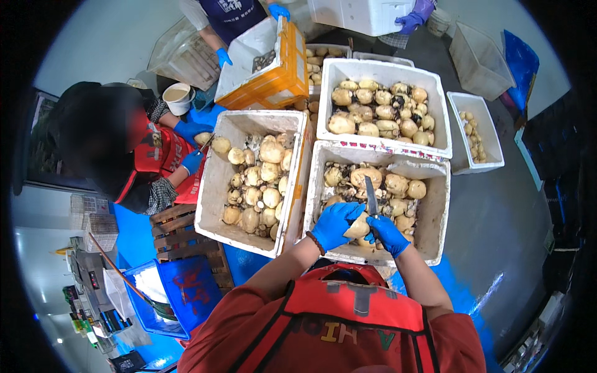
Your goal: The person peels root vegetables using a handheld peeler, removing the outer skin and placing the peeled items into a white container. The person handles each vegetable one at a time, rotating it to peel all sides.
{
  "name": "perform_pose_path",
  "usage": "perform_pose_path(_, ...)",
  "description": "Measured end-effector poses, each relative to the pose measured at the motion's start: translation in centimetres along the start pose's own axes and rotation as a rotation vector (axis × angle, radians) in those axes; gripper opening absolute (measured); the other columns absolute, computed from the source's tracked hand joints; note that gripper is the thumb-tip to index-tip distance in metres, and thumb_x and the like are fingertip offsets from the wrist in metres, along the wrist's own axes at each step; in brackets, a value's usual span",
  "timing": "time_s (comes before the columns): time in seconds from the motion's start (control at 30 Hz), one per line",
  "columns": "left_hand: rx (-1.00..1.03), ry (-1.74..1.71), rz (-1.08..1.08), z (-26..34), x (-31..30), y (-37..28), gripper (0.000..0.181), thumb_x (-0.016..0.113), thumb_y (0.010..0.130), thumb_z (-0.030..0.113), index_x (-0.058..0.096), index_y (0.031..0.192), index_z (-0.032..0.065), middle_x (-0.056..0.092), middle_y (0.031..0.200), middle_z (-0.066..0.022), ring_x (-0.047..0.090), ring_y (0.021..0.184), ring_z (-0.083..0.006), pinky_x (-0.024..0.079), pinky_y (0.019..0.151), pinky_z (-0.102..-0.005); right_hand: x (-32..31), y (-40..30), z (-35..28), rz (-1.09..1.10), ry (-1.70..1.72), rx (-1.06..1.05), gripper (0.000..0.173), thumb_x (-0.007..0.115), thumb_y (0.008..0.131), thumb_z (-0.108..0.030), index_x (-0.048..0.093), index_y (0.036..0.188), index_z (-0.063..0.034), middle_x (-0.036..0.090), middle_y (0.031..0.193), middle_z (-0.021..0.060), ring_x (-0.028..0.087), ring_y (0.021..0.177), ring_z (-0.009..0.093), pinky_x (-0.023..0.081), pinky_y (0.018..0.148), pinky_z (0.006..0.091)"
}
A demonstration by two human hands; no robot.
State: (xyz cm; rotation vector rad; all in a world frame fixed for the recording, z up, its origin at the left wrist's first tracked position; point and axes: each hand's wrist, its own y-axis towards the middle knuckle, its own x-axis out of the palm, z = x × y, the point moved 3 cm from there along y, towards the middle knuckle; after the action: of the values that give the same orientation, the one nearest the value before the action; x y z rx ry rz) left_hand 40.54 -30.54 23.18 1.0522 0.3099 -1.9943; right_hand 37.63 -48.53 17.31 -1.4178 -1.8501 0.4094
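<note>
My left hand, in a blue glove, grips a pale, rounded root vegetable or mushroom piece. In my blue-gloved right hand is a knife, its blade pointing away from me, beside the held piece. Both hands are over the near end of a white foam box, in which lie many pale rounded pieces with dark, soiled bits among them. Directly beyond it stands another foam box full of similar pieces. The exact kind of produce cannot be told.
A co-worker in a red apron trims a piece over a foam box at left. Another person tilts an orange-sided box; purple gloves hold a white box. A wooden pallet and blue crate stand lower left.
</note>
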Motion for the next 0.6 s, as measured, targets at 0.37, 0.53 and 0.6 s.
perform_pose_path(0.37,-0.451,-1.631,0.558,-2.6,0.9,1.3,0.051,0.070,0.075,0.004,0.051,0.121,0.0003,0.058,0.115,-0.0103,0.057,0.106,-0.0215,0.047,0.091,-0.0346,5.1,-2.3,-5.8,-0.022,0.068,-0.214,0.029,0.057,0.091,-0.033,0.054,0.097,-0.0051,0.059,0.074,0.0051,0.057,0.058,0.012,0.046,0.051,0.0240)
perform_pose_path(0.53,-0.375,-1.637,0.526,-0.2,-1.3,3.4,0.067,0.068,0.075,0.012,0.038,0.134,0.0013,0.051,0.125,-0.0132,0.050,0.118,-0.0283,0.043,0.100,-0.0408,5.4,-3.6,-7.4,0.013,0.120,-0.243,0.029,0.064,0.087,-0.032,0.053,0.092,-0.0061,0.059,0.071,0.0054,0.058,0.061,0.012,0.046,0.052,0.0243)
perform_pose_path(0.6,-0.360,-1.599,0.487,-0.1,-1.4,3.8,0.066,0.068,0.075,0.010,0.038,0.133,0.0005,0.051,0.125,-0.0130,0.050,0.118,-0.0281,0.043,0.099,-0.0405,5.4,-3.3,-7.1,0.000,0.145,-0.272,0.028,0.064,0.087,-0.032,0.052,0.091,-0.0065,0.059,0.071,0.0050,0.058,0.062,0.012,0.046,0.053,0.0240)
